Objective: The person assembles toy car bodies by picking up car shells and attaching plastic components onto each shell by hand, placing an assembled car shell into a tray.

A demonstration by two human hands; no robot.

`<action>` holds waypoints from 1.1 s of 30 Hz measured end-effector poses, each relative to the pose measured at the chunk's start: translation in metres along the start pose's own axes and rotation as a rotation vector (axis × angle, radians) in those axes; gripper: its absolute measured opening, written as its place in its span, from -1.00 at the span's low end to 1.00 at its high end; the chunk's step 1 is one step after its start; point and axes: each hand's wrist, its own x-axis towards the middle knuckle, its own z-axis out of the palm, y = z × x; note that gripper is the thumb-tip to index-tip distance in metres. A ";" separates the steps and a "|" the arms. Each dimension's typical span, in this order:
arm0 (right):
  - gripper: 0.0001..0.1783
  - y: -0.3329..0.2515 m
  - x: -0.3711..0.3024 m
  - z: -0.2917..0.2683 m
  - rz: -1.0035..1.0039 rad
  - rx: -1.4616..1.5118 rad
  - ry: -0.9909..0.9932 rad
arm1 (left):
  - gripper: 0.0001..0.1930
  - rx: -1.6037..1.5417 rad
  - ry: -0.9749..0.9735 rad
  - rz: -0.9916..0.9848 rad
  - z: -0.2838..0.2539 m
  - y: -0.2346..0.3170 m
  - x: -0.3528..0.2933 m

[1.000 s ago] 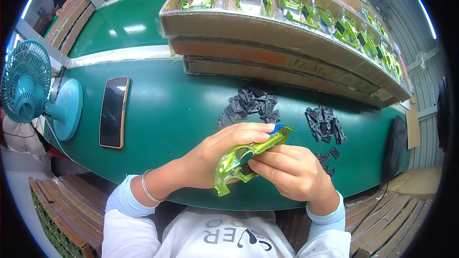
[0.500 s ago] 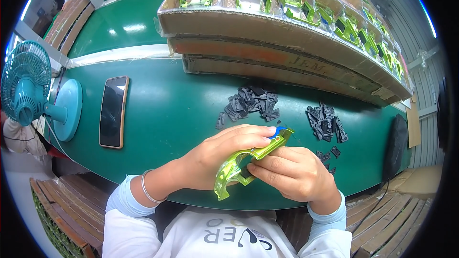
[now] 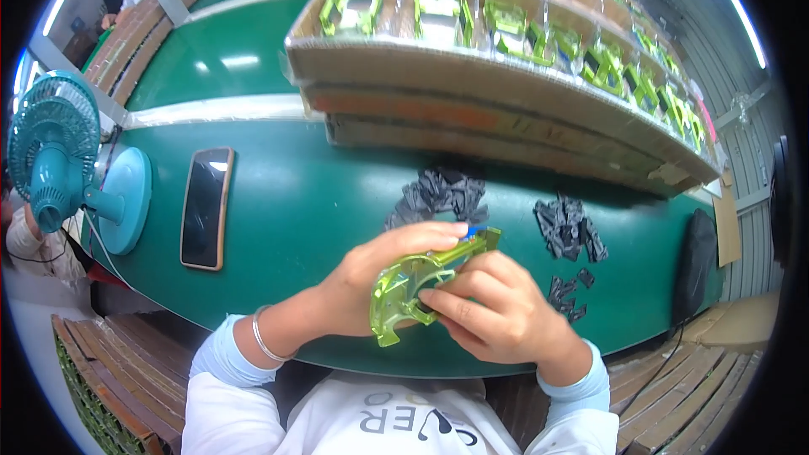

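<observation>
My left hand [image 3: 371, 274] is wrapped round a bright green plastic frame [image 3: 392, 295], with a blue part [image 3: 476, 231] at its far end beside my fingertips. The frame is tilted above the front edge of the table. From the right, my right hand [image 3: 497, 307] reaches into its opening with fingers pinched. A small dark piece [image 3: 426, 303] shows at those fingertips, mostly hidden by them. Beyond my hands lies a pile of black plastic pieces [image 3: 442, 194], and another black pile [image 3: 569, 227] is to the right.
A cardboard box [image 3: 506, 76] with dividers, holding several green frames, stands on other boxes at the back. On the left are a phone [image 3: 206, 211] and a teal fan [image 3: 126, 202]. A black object [image 3: 695, 261] lies at the table's right end. People sit at far left.
My hands and the green frame have shifted slightly left, and the frame has turned a little. My right fingers have moved along its opening. The whole view has tilted slightly.
</observation>
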 end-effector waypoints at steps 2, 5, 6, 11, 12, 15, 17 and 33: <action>-0.60 -0.002 -0.006 0.001 -0.033 -0.005 0.054 | -0.35 -0.052 -0.024 -0.067 0.007 0.005 0.001; -0.63 -0.003 -0.005 0.002 0.051 0.069 0.007 | -0.33 -0.115 0.001 -0.148 0.009 0.004 -0.002; -0.63 -0.003 -0.005 0.003 0.036 0.057 0.007 | -0.34 -0.178 0.010 -0.230 0.010 0.004 -0.003; -0.65 -0.001 -0.010 0.009 0.059 0.087 0.085 | -0.34 -0.167 -0.019 -0.238 0.014 0.006 -0.001; -0.65 -0.003 -0.009 0.008 0.051 0.084 0.085 | -0.34 -0.162 -0.016 -0.232 0.015 0.008 0.000; -0.65 -0.008 -0.008 0.008 0.041 0.075 0.111 | -0.34 -0.162 -0.012 -0.172 0.015 0.009 0.000; -0.65 -0.009 -0.007 0.011 0.078 0.047 0.189 | -0.34 -0.119 -0.043 -0.216 0.009 0.010 0.002; -0.80 -0.014 -0.011 0.017 0.080 0.068 0.229 | -0.31 -0.197 -0.172 -0.320 0.005 0.018 0.004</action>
